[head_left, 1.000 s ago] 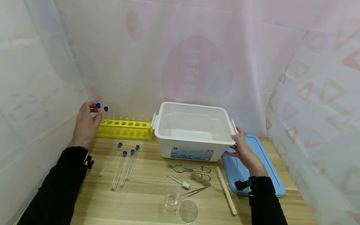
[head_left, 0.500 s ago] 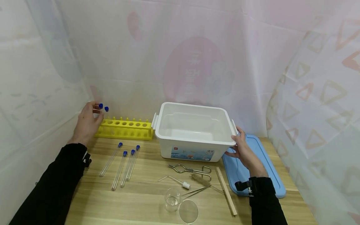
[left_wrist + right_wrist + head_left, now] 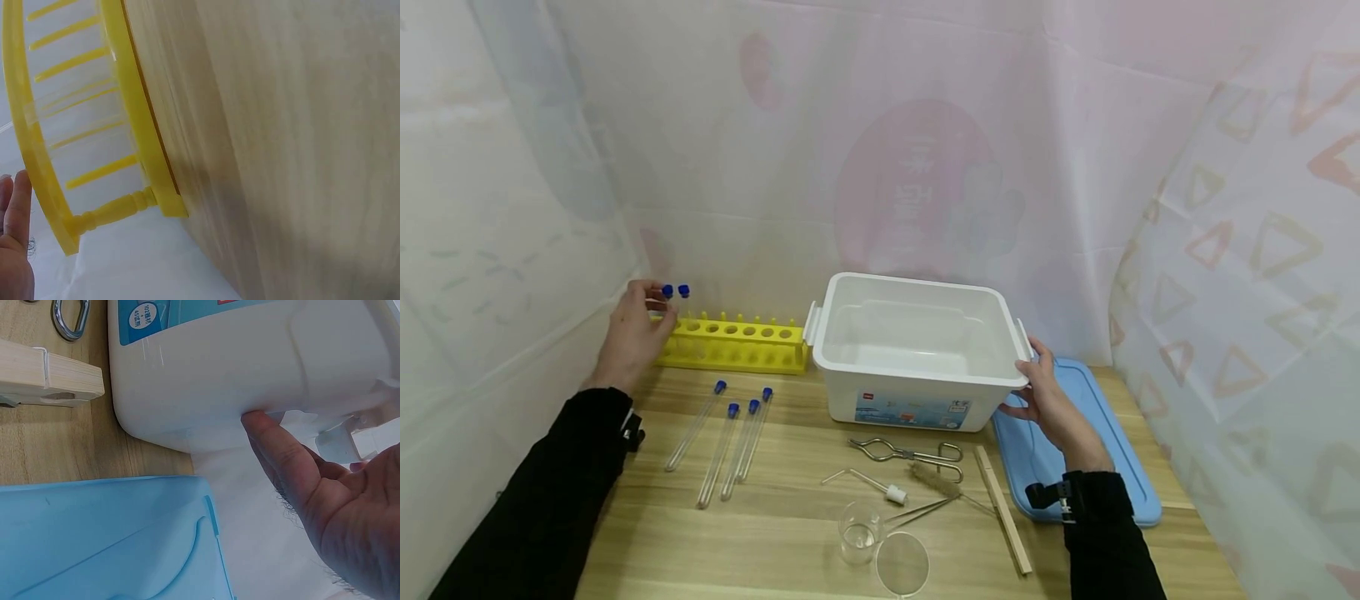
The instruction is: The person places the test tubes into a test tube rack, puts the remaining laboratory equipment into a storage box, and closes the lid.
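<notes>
In the head view my left hand point(image 3: 634, 333) is at the left end of the yellow test tube rack point(image 3: 752, 357), fingers and thumb pinching a test tube just under its blue cap point(image 3: 667, 291). Beside it another capped tube point(image 3: 684, 292) stands upright in the rack. The left wrist view shows two clear tube bodies inside the rack point(image 3: 140, 100), and part of the left hand point(image 3: 15, 237) at its top bar. My right hand point(image 3: 1051, 398) grips the right end of the white plastic box point(image 3: 917, 375), thumb against its wall in the right wrist view.
Several capped test tubes point(image 3: 718, 454) lie before the rack. Crucible tongs point(image 3: 910, 453), a bent glass tube with stopper point(image 3: 872, 483), a brush point(image 3: 936, 479), a beaker point(image 3: 857, 533), a round glass dish point(image 3: 902, 565) and a wooden clamp point(image 3: 1003, 508) lie centrally. A blue lid point(image 3: 1075, 442) lies right.
The tube in my left hand first shifted slightly right, then sank into the rack, its cap now level with the neighbouring one. My right hand and the box have stayed put.
</notes>
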`<state>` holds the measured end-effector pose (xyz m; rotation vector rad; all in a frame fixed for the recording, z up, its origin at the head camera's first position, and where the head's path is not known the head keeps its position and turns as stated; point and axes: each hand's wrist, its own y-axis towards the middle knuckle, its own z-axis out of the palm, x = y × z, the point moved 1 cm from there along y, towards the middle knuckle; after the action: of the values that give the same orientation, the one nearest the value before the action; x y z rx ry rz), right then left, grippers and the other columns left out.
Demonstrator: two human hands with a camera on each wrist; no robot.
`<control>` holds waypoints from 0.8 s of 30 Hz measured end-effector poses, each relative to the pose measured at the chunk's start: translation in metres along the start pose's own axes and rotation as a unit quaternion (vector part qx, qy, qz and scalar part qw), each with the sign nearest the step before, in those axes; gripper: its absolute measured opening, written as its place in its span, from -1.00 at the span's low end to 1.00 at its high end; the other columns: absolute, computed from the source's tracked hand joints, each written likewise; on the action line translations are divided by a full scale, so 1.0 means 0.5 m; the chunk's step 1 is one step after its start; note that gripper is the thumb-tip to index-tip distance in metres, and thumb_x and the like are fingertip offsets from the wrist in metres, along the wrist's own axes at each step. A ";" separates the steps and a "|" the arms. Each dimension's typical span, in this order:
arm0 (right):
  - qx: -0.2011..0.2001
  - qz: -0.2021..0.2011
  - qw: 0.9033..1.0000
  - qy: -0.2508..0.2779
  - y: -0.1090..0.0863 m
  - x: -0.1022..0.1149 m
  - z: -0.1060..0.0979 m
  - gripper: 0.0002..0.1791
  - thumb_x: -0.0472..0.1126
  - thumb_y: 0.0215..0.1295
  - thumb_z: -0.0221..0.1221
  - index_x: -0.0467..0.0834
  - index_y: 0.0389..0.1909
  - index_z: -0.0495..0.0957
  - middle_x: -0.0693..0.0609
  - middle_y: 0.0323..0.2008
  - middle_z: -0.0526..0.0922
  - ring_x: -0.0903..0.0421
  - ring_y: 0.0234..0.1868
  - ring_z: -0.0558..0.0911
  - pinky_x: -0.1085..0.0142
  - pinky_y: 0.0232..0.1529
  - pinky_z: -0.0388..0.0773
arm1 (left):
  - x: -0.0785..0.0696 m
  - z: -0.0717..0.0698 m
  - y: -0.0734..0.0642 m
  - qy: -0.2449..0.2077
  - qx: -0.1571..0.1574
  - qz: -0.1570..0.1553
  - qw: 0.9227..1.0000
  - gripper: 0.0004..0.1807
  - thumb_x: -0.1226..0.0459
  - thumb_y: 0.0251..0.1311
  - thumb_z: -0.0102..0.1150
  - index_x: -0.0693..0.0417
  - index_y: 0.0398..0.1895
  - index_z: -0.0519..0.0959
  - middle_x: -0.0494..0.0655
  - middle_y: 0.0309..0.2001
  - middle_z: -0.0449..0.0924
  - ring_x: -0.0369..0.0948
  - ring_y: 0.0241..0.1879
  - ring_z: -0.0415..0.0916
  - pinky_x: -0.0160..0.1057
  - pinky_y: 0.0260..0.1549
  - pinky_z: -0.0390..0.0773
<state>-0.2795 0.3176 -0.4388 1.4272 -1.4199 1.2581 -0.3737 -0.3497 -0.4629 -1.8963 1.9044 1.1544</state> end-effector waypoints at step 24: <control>-0.005 0.006 1.000 0.002 0.002 0.000 0.003 -0.07 0.17 0.87 -0.13 0.33 0.92 -0.52 -0.32 0.88 0.07 -0.46 0.78 0.41 -0.27 0.49 0.77 | -0.031 0.011 -0.028 -0.031 0.016 -0.014 0.999 -0.38 0.34 0.79 0.06 0.33 0.74 0.15 0.49 0.48 0.43 0.41 0.50 0.51 0.42 0.42 0.73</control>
<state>-0.2805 0.3162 -0.4393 1.4111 -1.4322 1.2600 -0.3607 -0.3327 -0.4618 -1.8438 1.8464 1.1531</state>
